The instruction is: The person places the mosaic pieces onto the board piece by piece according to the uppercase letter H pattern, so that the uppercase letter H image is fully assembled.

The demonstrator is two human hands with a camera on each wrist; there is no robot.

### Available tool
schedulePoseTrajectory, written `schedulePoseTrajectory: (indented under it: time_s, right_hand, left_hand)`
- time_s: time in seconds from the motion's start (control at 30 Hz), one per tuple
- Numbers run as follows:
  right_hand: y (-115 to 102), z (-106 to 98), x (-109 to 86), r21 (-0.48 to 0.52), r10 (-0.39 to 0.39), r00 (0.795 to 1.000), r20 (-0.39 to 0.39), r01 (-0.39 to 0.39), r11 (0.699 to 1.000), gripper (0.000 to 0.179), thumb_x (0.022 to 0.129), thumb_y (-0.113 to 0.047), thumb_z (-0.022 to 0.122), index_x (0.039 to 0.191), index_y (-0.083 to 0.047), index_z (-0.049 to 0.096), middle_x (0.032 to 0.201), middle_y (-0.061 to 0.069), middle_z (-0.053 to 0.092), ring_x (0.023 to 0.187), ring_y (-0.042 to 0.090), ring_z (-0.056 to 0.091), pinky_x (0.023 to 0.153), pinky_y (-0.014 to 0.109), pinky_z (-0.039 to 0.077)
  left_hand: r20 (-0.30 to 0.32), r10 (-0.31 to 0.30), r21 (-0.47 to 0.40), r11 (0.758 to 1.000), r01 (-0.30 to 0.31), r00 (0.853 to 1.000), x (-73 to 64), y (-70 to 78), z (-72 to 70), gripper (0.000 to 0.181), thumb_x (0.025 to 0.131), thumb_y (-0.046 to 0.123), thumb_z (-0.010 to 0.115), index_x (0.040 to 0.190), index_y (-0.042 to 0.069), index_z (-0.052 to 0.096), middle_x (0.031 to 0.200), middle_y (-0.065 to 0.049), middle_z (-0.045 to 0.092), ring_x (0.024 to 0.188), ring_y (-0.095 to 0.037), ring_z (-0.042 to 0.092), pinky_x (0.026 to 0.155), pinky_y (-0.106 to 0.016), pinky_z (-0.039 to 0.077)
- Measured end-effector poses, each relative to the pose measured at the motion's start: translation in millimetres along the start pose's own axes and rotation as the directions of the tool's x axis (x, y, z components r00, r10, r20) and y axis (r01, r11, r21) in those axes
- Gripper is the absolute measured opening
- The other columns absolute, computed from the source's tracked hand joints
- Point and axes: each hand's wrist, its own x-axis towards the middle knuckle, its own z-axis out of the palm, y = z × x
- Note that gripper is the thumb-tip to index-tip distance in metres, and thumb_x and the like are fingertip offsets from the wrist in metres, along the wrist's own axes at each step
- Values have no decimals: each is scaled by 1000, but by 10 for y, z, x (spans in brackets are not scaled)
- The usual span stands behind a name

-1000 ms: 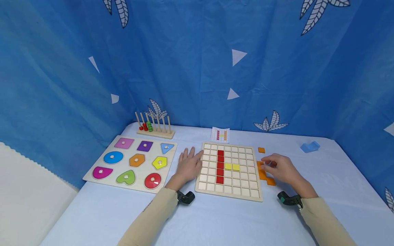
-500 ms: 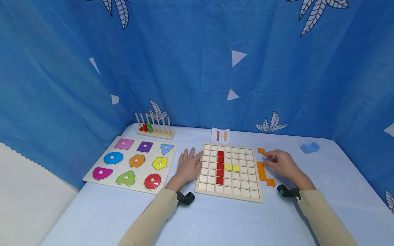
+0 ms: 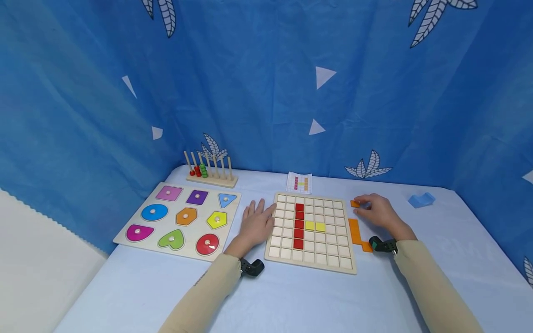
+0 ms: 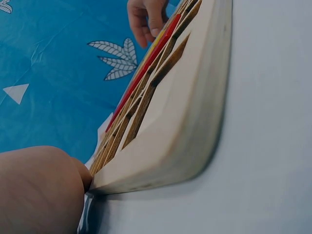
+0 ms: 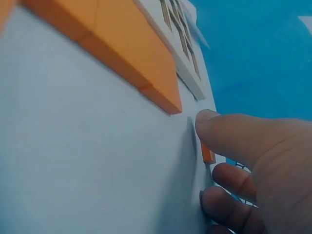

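Observation:
A wooden grid board (image 3: 312, 268) lies mid-table. It bears a column of red tiles (image 3: 299, 224) and two yellow tiles (image 3: 314, 226). My left hand (image 3: 255, 227) is spread flat at the board's left edge, a fingertip touching the frame. My right hand (image 3: 376, 212) is right of the board, its thumb and index fingertips at a lone orange tile (image 3: 354, 203). In the right wrist view that orange tile (image 5: 207, 153) shows just past the thumb; whether the fingers touch it I cannot tell. More orange tiles (image 3: 355, 231) lie in a cluster nearer me.
At left lies a shape puzzle board (image 3: 189, 249) with knobbed pieces. Behind it stands a bead-peg rack (image 3: 212, 180). A small pattern card (image 3: 299, 182) lies beyond the grid board, and blue pieces (image 3: 421, 200) lie at far right. A blue curtain (image 3: 258, 92) closes off the back.
My right hand has moved away from me, from over the orange cluster to the lone orange tile, uncovering the cluster. My left hand has stayed in place.

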Motion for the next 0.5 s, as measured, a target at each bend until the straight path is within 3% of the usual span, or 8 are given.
schedulePoseTrajectory:
  time_s: [0.27,0.5]
  right_hand:
    - [38,7,89,-12,39,999,37,-39,999,46,92,-17,73,131,5,65,123,28,65,104,39,60,96,55,55]
    - [52,25,108,-25,29,999,43,-28,999,44,93,-17,72,131,6,65,123,29,65,109,42,59,98,57,54]
  left_hand:
    - [-7,3,3,1000,-3,1000,14,-4,15,51,106,29,38,155,18,46,167,-22,27,157,-47,13,127,-61,11]
    - [0,5,7,1000,-5,1000,10,8,0,51,106,29,38,155,18,46,167,-23,27,157,-48,13,127,-61,11]
